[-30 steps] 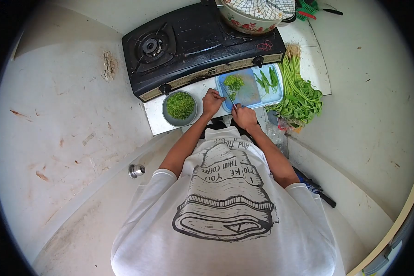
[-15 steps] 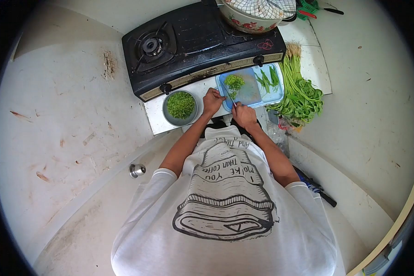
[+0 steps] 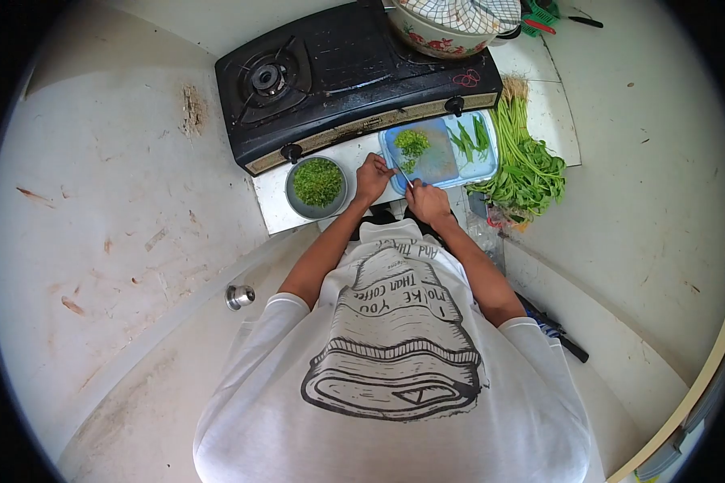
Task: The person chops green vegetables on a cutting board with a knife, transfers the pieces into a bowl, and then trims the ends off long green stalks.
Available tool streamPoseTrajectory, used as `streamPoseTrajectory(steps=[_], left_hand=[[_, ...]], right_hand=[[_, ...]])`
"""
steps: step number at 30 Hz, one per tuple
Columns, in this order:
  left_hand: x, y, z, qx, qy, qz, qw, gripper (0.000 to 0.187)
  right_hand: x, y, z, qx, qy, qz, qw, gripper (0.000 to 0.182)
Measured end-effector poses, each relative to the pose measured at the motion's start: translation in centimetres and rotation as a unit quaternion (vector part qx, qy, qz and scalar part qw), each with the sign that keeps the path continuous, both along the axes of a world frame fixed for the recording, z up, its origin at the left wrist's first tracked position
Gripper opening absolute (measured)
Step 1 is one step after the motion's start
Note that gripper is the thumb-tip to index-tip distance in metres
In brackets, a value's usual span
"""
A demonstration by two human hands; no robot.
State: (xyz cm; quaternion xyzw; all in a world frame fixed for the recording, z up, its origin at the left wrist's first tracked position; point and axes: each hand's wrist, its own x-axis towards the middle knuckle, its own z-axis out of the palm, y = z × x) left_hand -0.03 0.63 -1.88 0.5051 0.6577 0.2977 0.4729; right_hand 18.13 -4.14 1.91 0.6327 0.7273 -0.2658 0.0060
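My right hand [image 3: 428, 201] is closed around the handle of a knife [image 3: 404, 175], whose blade points up and left over the blue cutting board [image 3: 439, 157]. At the board's left edge my left hand [image 3: 372, 179] has its fingers pinched together near the blade; what they hold is too small to tell. Chopped greens [image 3: 412, 143] lie in a pile on the board, with a few bits near the knife. The board rests in a light blue tray [image 3: 485, 171], where several long green pieces [image 3: 467, 143] lie on the right side.
A grey bowl [image 3: 289, 198] of chopped greens [image 3: 317, 182] stands left of my left hand. Behind the tray is a black gas stove [image 3: 346, 64] carrying a flowered pot [image 3: 439, 40]. A big bunch of leafy greens [image 3: 532, 169] lies at the right.
The knife blade has tipped slightly, and my right hand has barely shifted. My left hand stays almost in the same spot at the board's edge.
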Motion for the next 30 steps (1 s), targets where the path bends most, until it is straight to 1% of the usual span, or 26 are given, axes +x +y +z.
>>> streamPoseTrajectory(steps=[2,5,8,11,14,17,20,21,24,27,30], left_hand=[[-0.6,-0.2,0.0,0.002,-0.01,-0.026,1.0,0.038],[-1.0,-0.3,0.4,0.016,0.012,-0.053,0.998,0.035],[-1.1,-0.6,0.2,0.048,0.007,-0.053,0.997,0.025],[-1.4,-0.9,0.2,0.076,-0.035,-0.042,0.996,0.022],[-1.7,-0.7,2.7,0.069,-0.005,-0.066,0.995,0.027],[-1.2,-0.8,6.1,0.075,-0.029,-0.079,0.994,0.042],[-0.1,-1.1,6.9,0.123,-0.022,-0.123,0.984,0.053],[0.4,-1.2,7.7,0.135,-0.002,-0.15,0.98,0.056],[2.1,-1.1,7.9,0.156,0.058,-0.236,0.957,0.055],[3.6,-0.9,7.2,0.153,0.113,-0.265,0.945,0.058],[4.6,-0.5,6.2,0.153,0.139,-0.252,0.945,0.06]], right_hand=[[0.8,0.0,0.0,-0.005,0.002,0.006,1.0,0.041],[2.2,0.4,-0.7,-0.012,-0.021,0.028,0.999,0.04],[3.5,1.6,0.0,0.004,-0.019,0.059,0.998,0.039],[4.6,3.2,0.4,0.016,-0.028,0.071,0.997,0.039],[5.6,4.8,1.3,0.019,-0.024,0.093,0.995,0.042],[6.4,5.8,3.0,0.034,-0.012,0.098,0.995,0.043],[7.6,6.6,3.6,0.046,0.011,0.108,0.993,0.041],[8.0,6.6,3.9,0.053,0.024,0.116,0.991,0.039],[9.5,6.9,4.1,0.068,0.044,0.137,0.987,0.032],[10.9,7.2,4.0,0.081,0.078,0.158,0.981,0.029],[12.4,7.6,3.6,0.094,0.097,0.187,0.973,0.029]])
